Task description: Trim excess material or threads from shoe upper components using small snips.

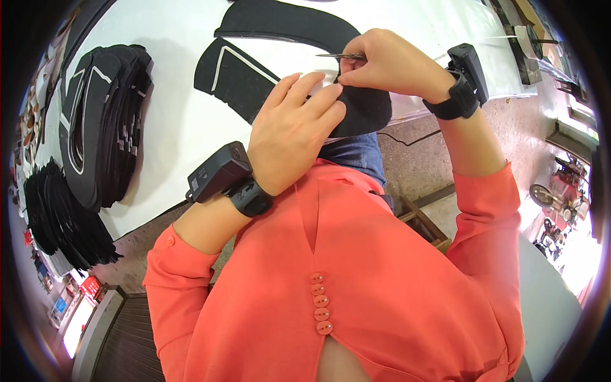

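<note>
A black curved fabric-like piece (293,18) lies on the white table before me, bending round to the right beneath my hands. One end carries a thin white strip (218,67). My left hand (294,124) rests palm down on the piece, its fingers stretched out and slightly apart. At the piece's right-hand bend, my right hand (388,67) is closed round a thin pointed metal tool (332,55), whose tip points left. Its other end is hidden in the hand, so its exact kind does not show. The right thumb and fingertips are close to the left fingertips.
On the left of the white table (172,146) stands a stack of similar black pieces (105,127), several with white strips. Nearer me is a second black pile (67,213). A thin cable (414,140) hangs past the table's right edge. A spool-like object (527,43) stands at far right.
</note>
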{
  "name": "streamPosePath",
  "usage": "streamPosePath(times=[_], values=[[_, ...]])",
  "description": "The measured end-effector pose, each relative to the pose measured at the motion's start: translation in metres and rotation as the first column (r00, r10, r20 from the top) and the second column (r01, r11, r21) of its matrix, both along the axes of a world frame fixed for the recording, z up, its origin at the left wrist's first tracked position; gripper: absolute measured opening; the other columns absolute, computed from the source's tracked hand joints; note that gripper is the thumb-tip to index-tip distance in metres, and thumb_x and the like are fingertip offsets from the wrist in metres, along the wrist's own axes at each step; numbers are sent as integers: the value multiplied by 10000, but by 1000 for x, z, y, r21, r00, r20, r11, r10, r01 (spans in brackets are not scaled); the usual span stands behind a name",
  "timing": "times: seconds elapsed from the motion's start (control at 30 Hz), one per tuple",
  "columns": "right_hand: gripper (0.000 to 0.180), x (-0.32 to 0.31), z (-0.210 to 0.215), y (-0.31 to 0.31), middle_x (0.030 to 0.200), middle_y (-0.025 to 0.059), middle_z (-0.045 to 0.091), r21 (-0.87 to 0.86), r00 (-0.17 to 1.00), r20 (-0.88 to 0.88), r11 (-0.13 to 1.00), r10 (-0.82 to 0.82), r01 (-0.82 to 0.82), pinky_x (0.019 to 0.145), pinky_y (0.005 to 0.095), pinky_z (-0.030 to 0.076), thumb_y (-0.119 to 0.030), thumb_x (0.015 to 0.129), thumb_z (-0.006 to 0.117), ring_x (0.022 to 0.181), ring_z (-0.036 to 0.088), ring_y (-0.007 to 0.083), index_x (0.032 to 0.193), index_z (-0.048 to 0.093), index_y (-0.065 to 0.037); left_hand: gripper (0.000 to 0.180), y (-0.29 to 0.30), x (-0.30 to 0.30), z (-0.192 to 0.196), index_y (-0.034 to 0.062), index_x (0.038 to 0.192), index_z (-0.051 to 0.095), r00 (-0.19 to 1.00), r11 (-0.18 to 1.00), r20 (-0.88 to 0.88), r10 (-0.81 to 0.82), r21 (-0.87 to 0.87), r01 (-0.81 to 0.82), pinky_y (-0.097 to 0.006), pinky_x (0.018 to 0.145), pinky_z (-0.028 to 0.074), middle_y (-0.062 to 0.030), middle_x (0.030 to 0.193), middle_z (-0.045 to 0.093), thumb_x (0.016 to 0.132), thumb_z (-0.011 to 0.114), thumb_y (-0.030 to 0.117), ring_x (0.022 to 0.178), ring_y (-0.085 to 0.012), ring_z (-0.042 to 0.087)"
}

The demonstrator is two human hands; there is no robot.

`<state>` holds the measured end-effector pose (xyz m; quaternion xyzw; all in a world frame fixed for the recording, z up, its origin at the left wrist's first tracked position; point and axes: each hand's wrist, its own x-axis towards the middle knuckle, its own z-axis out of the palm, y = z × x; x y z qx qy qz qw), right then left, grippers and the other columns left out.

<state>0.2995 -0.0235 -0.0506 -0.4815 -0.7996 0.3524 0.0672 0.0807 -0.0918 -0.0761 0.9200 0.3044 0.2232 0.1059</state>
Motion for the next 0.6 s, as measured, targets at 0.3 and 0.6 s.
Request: streamPosePath(times=[0.3,0.6], values=[[226,3,4,14,588,109,542,-5,997,53,998,61,-61,559,314,441,-178,756,688,551,507,172,746,642,42,227,-2,12,-1,57,1000,612,998,998,10,59,-22,-59,-473,1059,413,-69,1225,622,784,589,-7,1195,-293,552],[225,-3,10,21,579,110,534,-23,990,93,994,105,-103,533,320,436,-188,728,687,521,504,184,735,639,32,258,-18,-3,-8,53,1047,625,997,997,55,63,-38,-61,-483,1052,419,-79,1273,630,794,624,-1,1215,-290,558]])
